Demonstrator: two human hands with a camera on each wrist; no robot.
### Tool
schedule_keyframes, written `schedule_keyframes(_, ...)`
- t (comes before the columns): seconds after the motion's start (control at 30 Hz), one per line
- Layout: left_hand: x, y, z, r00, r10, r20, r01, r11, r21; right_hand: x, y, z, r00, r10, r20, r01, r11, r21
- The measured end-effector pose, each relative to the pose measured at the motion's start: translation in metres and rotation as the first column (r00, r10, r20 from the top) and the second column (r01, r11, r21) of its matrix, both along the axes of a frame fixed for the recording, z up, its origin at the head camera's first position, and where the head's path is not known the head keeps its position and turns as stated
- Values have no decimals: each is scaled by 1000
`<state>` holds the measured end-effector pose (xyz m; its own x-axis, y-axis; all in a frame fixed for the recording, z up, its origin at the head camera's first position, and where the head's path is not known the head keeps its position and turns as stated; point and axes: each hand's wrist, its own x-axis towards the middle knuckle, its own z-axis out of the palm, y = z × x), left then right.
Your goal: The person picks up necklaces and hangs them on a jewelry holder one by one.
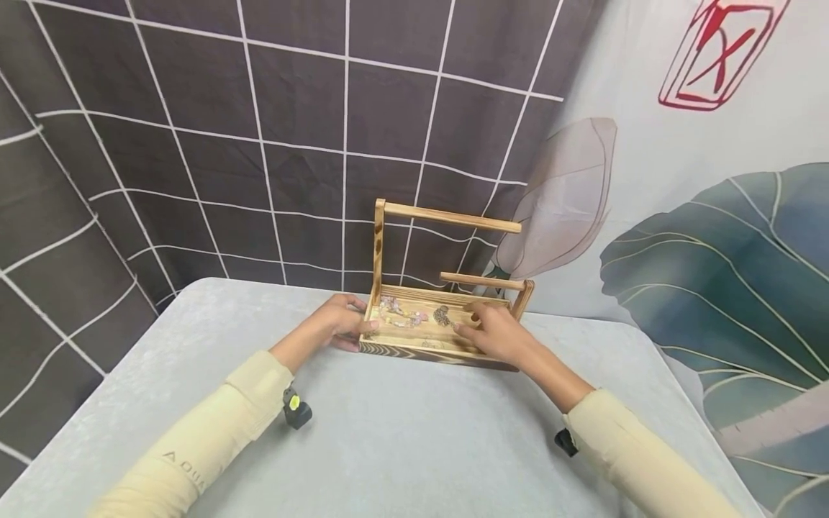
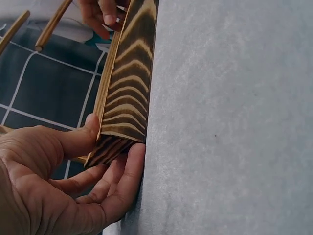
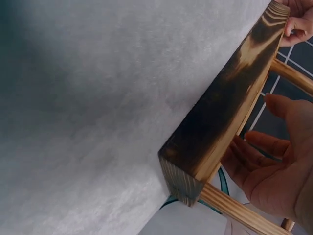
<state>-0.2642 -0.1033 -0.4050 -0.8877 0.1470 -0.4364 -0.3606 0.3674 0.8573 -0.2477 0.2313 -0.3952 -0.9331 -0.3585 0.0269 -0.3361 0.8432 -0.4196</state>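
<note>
A wooden jewelry stand (image 1: 414, 352) with a shallow tray and two raised bars sits near the table's far edge. My left hand (image 1: 343, 320) grips its left end, with the thumb at the rim and the fingers against the end wall, as the left wrist view shows. Inside the tray lie pale pink and yellow beaded jewelry (image 1: 414, 319) and a bunched dark chain (image 1: 442, 315). My right hand (image 1: 495, 331) reaches over the tray's right part, thumb and forefinger apart beside the chain. The right wrist view hides its fingertips behind the dark-grained front wall (image 3: 220, 107).
The upper bar (image 1: 450, 216) runs from a tall left post, and a lower bar (image 1: 482, 280) joins a short right post. A pale grey cloth covers the table (image 1: 414, 439). Behind hang a dark grid-patterned curtain (image 1: 298, 173) and a leaf-printed cloth (image 1: 725, 252).
</note>
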Motion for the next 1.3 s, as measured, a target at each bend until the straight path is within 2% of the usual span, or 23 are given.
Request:
schedule_keyframes(0.23,0,-2,-1,1000,7,14,-7,1000,-14,-15,-16,-1,999,25,30,-26,999,24)
schedule_keyframes(0.27,-1,-2,-1,1000,9,16,-8,1000,-16,-21,-15,-6,999,39,17,-40,999,30)
schedule_keyframes(0.43,-2,-3,1,999,23,38,-22,1000,-11,-38,-23,-9,997,49,59,-52,997,53)
schedule_keyframes(0.5,-2,-4,2,999,22,47,-22,1000,-15,-52,-24,-20,995,45,92,-51,997,59)
schedule_keyframes(0.67,-2,-5,3,997,19,69,-18,1000,-20,-94,-21,-59,990,36,136,-51,993,110)
schedule_keyframes(0.77,-3,-5,2,997,21,73,-20,1000,-15,-103,-24,-64,986,31,165,-55,988,146)
schedule_keyframes(0.93,-3,-2,2,997,20,68,-19,1000,-20,-102,-33,-59,988,47,144,-73,981,180)
schedule_keyframes(1.07,-2,1,2,998,15,67,-14,999,-29,-87,-43,-39,986,78,145,-105,977,185)
schedule_keyframes(1.17,-2,3,2,998,12,62,-11,999,-30,-85,-42,-35,985,76,156,-100,984,150)
schedule_keyframes(1.3,-3,6,2,998,9,61,-7,1000,-27,-103,-24,-55,980,81,179,-92,994,51)
